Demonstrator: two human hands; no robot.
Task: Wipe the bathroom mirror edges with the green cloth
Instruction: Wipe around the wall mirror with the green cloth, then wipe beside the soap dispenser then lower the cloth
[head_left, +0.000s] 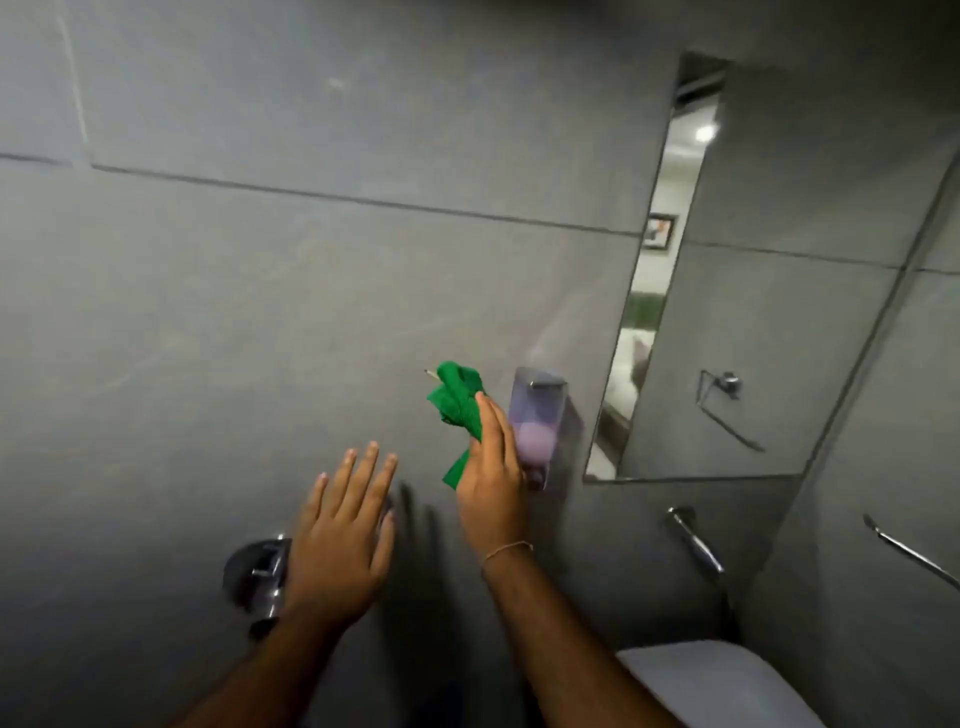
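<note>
My right hand (493, 478) is closed on a crumpled green cloth (458, 405), which sticks up and left of my fingers against the grey tiled wall. The cloth is left of the mirror (753, 322), which hangs on the wall at the right and is seen at a steep angle; its left edge runs down to a lower corner near the soap dispenser. My left hand (343, 530) is held flat with fingers spread, close to the wall and holding nothing.
A clear soap dispenser (535, 421) with purple liquid is mounted just right of my right hand. A chrome tap fitting (257, 577) sits lower left. A chrome spout (693, 538), a white basin (722, 680) and a wall rail (909, 551) are at the lower right.
</note>
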